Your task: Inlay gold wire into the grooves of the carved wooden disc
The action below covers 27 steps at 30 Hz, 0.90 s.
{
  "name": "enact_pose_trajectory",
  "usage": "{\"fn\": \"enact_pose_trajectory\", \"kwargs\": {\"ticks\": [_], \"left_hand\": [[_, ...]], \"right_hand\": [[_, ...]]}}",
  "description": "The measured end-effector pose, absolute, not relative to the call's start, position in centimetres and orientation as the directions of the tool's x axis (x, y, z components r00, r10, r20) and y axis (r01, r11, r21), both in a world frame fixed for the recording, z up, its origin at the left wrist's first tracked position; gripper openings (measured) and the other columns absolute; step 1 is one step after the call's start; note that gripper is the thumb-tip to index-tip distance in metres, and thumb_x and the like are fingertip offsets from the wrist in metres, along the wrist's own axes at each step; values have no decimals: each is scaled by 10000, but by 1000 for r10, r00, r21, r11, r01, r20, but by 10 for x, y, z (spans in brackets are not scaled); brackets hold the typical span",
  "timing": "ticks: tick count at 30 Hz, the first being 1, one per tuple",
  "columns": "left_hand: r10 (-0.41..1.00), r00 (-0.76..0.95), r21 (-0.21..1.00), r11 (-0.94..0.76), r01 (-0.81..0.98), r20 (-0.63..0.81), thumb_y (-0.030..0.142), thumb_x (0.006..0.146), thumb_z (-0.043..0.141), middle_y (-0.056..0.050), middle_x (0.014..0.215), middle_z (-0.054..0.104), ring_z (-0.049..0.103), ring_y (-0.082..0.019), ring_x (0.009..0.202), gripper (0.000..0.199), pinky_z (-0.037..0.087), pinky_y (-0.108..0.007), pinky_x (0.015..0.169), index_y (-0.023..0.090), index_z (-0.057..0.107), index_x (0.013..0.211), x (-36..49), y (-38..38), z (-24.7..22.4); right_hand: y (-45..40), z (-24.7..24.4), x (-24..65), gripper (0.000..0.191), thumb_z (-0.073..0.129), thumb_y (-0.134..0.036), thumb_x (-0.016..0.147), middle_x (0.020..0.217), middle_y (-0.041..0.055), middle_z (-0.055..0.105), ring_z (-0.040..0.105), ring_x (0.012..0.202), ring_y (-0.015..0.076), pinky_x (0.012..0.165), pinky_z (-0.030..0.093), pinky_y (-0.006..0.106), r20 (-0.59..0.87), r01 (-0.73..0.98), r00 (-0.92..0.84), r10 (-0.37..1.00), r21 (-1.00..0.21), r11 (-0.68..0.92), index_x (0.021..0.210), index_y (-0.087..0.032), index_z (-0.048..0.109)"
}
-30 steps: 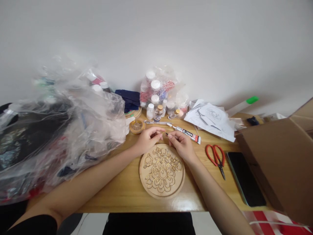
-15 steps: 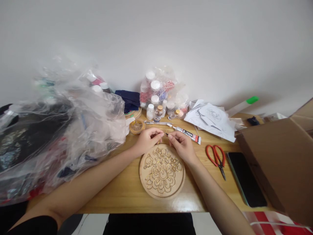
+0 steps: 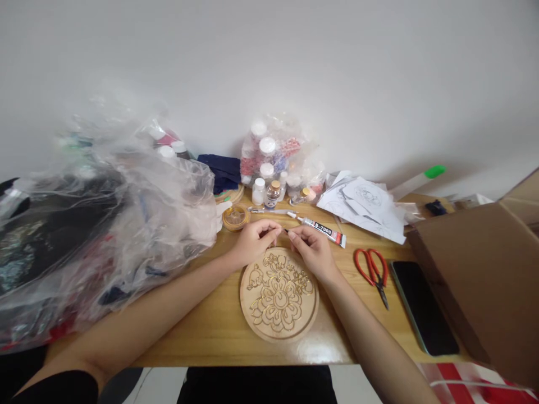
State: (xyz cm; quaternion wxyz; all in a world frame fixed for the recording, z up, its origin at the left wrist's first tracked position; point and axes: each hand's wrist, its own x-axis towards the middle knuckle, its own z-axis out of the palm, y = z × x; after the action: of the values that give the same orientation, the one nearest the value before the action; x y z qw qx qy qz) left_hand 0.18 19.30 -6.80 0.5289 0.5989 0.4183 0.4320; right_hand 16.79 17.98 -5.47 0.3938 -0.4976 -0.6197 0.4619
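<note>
A round wooden plate (image 3: 311,320) lies on the table, bearing a flower pattern outlined in gold wire (image 3: 281,299). Above its far edge my left hand (image 3: 255,241) is closed in a pinch; the gold wire seen hanging from it a moment ago is barely visible now. My right hand (image 3: 312,247) pinches a small dark-tipped thing (image 3: 286,230), too small to name, with its tip close to the left fingertips. Just behind the right hand lies a B-7000 glue tube (image 3: 322,229). A roll of gold wire (image 3: 234,217) rests beyond the left hand.
Red-handled pliers (image 3: 372,269) and a phone (image 3: 423,307) lie at right, beside a cardboard box (image 3: 475,275). Bottles (image 3: 273,193), a pen (image 3: 272,211) and printed papers (image 3: 364,202) are at the back. Plastic bags (image 3: 168,207) cover the left side.
The fingertips of both hands have shifted very slightly. The strand of gold wire hanging below the left fingers no longer shows clearly. Everything else stays in place.
</note>
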Motion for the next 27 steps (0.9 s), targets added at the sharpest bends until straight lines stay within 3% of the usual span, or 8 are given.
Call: {"fn": "enact_pose_trajectory", "kwargs": {"ticks": [20, 27], "left_hand": [[965, 252, 992, -95, 82, 72, 232, 803, 540, 44, 563, 542, 470, -64, 500, 113, 396, -191, 497, 146, 613, 799, 2, 193, -71], [966, 248, 991, -96, 91, 71, 220, 800, 541, 40, 560, 550, 474, -65, 497, 120, 385, -185, 481, 141, 629, 818, 2, 193, -70]], "right_hand": [[179, -57, 166, 339, 580, -491, 794, 537, -36, 472, 368, 478, 78, 471, 281, 223, -31, 164, -190, 981, -986, 0, 734, -158, 572], [180, -58, 168, 322, 575, -478, 804, 547, -33, 474, 376, 490, 85, 480, 292, 229, 2, 192, -198, 980, -981, 41, 729, -165, 573]]}}
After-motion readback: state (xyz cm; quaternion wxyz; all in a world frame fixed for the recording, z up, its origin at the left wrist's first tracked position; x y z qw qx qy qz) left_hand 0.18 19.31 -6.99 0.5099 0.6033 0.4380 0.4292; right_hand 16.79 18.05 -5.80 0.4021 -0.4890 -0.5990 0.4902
